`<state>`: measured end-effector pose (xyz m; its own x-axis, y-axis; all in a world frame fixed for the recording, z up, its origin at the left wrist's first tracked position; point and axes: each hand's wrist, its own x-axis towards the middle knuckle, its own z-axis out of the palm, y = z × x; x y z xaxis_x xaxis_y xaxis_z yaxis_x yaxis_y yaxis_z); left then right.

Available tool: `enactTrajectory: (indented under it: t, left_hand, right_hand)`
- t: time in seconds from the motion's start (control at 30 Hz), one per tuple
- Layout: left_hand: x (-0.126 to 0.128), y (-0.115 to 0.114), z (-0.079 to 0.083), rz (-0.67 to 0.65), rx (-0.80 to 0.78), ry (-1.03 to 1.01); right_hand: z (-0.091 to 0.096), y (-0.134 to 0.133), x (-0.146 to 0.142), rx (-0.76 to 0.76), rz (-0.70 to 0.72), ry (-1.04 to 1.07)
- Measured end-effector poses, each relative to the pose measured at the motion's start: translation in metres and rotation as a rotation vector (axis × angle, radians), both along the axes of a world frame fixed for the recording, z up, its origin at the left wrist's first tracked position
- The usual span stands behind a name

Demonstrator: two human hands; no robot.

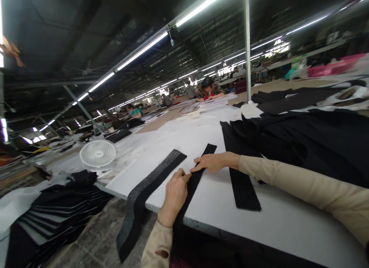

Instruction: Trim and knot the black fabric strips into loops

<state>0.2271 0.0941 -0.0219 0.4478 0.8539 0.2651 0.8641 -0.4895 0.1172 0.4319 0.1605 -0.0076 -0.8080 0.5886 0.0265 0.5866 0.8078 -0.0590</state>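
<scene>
A narrow black fabric strip (193, 186) lies slantwise on the white tabletop and runs over its front edge. My left hand (175, 189) is closed at the strip's left side, thumb and fingertips pinching its edge. Reaching in from the right, my right hand (215, 162) lies across the strip near its far end, fingers stretched out and touching the cloth; its fingertips nearly meet those of the left hand. To the left, a grey and black strip (152, 179) hangs over the table edge. Another black piece (245, 189) lies to the right, partly under dark cloth.
A large heap of black fabric (311, 141) covers the table's right side. At the left stand a white fan (98, 153) and a stack of dark cut pieces (63, 210). A metal post (247, 49) rises behind. Other people (210, 90) work farther back.
</scene>
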Motion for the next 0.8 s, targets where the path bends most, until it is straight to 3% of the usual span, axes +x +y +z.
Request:
enactTrajectory:
  t: [0.13,0.23,0.43,0.63,0.8]
  left_hand:
    - [-0.026,-0.018,0.002,0.010,-0.137,-0.175]
    - [-0.041,-0.034,-0.004,0.011,-0.107,-0.257]
    - [-0.042,-0.046,-0.014,-0.012,0.049,-0.045]
    - [-0.031,-0.034,-0.008,0.068,0.060,0.056]
    - [0.006,0.002,0.000,0.127,0.044,0.138]
  right_hand:
    - [0.003,0.000,0.002,-0.089,0.002,-0.080]
    - [0.001,0.001,0.001,-0.125,0.025,-0.079]
    - [-0.004,-0.002,-0.004,-0.154,0.015,-0.012]
    - [-0.001,0.000,0.001,-0.115,0.038,0.045]
    - [0.000,0.004,0.009,0.096,-0.222,0.111]
